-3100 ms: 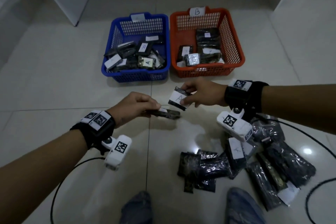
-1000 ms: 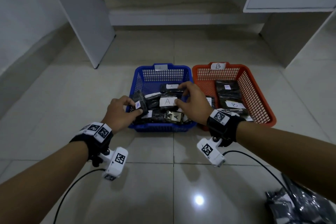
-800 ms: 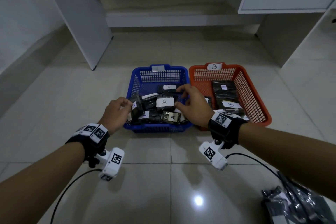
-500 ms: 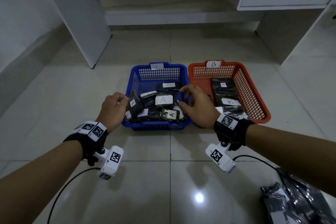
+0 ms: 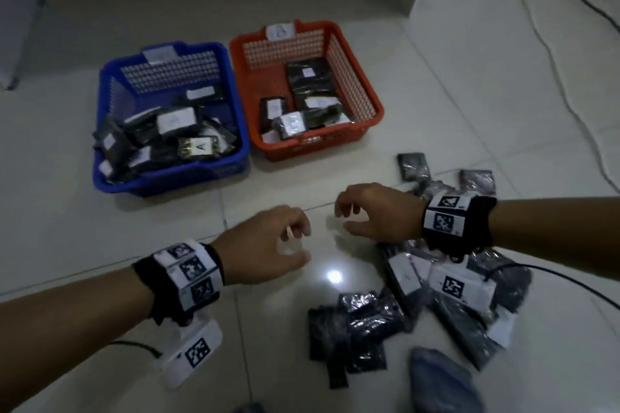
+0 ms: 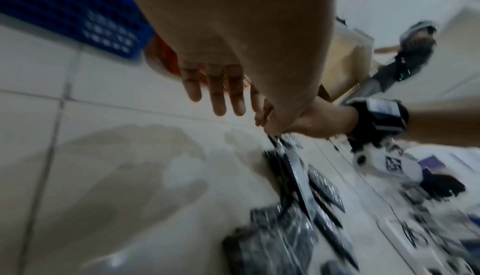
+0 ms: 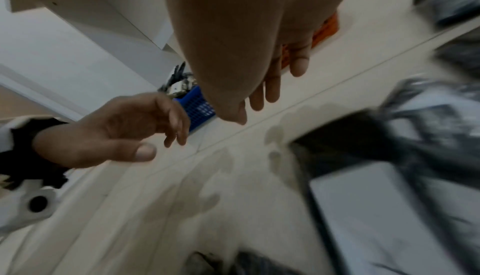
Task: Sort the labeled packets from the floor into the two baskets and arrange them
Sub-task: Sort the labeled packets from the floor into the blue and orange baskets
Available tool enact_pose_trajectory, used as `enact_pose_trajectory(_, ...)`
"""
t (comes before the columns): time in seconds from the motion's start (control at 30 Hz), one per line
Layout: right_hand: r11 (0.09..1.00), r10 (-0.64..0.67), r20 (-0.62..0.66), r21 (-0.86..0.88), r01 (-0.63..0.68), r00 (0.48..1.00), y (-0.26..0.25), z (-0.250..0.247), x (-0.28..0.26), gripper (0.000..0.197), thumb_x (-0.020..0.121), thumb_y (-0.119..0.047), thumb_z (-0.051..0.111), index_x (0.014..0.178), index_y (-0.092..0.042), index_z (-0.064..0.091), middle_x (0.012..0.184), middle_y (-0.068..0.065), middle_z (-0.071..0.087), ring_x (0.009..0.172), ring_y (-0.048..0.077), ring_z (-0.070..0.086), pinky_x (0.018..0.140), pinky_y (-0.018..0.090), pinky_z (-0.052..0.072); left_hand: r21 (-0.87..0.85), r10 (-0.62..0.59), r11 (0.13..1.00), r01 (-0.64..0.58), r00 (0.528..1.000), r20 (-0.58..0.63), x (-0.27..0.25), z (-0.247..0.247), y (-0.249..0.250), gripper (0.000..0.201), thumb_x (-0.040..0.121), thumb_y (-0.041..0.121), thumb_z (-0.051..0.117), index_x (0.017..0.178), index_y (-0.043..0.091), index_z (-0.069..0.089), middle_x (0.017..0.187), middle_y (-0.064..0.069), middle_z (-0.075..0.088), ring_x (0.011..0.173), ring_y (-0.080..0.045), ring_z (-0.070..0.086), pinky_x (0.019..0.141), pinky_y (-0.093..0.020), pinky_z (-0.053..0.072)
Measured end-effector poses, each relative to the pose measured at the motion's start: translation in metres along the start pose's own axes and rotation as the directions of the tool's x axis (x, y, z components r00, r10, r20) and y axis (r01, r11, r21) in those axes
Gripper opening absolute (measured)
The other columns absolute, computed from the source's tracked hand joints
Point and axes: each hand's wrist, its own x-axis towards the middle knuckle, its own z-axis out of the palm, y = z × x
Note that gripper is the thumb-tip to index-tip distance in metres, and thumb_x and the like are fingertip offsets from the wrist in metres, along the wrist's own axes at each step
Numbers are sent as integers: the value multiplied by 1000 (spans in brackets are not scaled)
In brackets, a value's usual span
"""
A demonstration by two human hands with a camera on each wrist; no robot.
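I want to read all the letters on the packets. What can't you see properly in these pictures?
- Floor packets, head view: most lie label-down or overlapped; letters hidden.
- Orange basket tag: too blurred to read.
- Blue basket: lower packets buried under others.
- Both wrist views: motion blur smears the packets.
- Right hand: covers packets behind it.

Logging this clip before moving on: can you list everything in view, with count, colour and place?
blue plastic mesh basket: one, blue, floor, far left, holds dark packets.
orange plastic mesh basket: one, orange, right of the blue one, holds dark packets.
pile of dark plastic-wrapped packets with white labels: count unclear, black, floor, near right.
cables: count unclear, floor, far right.
tiled floor: pale, glossy.
left hand: empty, over bare floor.
right hand: empty, beside the pile.
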Motion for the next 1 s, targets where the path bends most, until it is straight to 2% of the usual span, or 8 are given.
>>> enact_pose_trajectory(0.13,997,48,79,-70,-42,996,37,4,-51,53,84,-50,72,129,-25,59,115,-6,58,96,10,56,86,31,52,216,76,966,-139,958,278,10,55,16,55,79,64,66,123,38,45,118,15,50,102,-8,50,88,-30,46)
enact_pose_trajectory(0.27,997,26,121,-81,-17,992,57,15,-88,77,81,-58,74,145,-27,46,124,-5,48,108,13,51,87,32,48,309,36,935,-175,913,406,4,88,13,76,72,77,65,131,38,36,121,12,47,105,-15,50,83,-30,40)
enact_pose_trajectory(0.43,995,77,41,61,-79,996,60,23,-94,49,89,-38,74,132,-22,57,120,-4,57,99,9,53,80,25,42,254,-32,965,-64,934,357,-6,97,13,60,82,63,66,130,37,44,120,14,46,109,-10,45,89,-26,36)
enact_pose_trajectory(0.57,944,142,68,289,-156,987,62,5,-90,21,88,-31,76,105,-22,67,97,-11,69,83,2,63,77,22,49,127,-14,991,-39,919,393,0,87,11,30,84,53,70,99,41,47,102,10,43,89,-6,44,77,-19,38)
enact_pose_trajectory(0.7,883,167,31,440,-164,985,66,-7,-90,12,91,-24,74,99,-19,67,90,-6,73,79,8,68,71,22,54,-71,-28,996,49,963,269,4,64,14,23,89,39,71,106,28,59,107,7,57,95,-6,55,80,-21,46)
enact_pose_trajectory(0.8,795,249,-14,574,-197,968,70,-9,-88,14,93,-28,71,98,-17,64,83,-8,72,70,5,62,64,21,49,-248,-28,966,75,982,186,10,45,16,16,89,25,73,102,24,64,105,4,65,84,-16,67,74,-31,57)
enact_pose_trajectory(0.9,665,322,-16,716,-214,947,66,-11,-84,17,96,-26,66,101,-13,58,77,-8,69,68,6,58,64,26,47,-272,-100,954,124,990,101,13,33,17,18,84,9,76,95,20,67,98,-1,70,77,-24,72,65,-29,56)
enact_pose_trajectory(1.0,614,393,-44,756,-227,919,62,-9,-75,14,96,-25,67,98,-14,59,72,-7,65,63,8,56,61,27,47,-312,-126,941,132,991,37,15,27,20,19,79,8,77,91,20,69,98,-4,72,80,-20,73,71,-34,58)
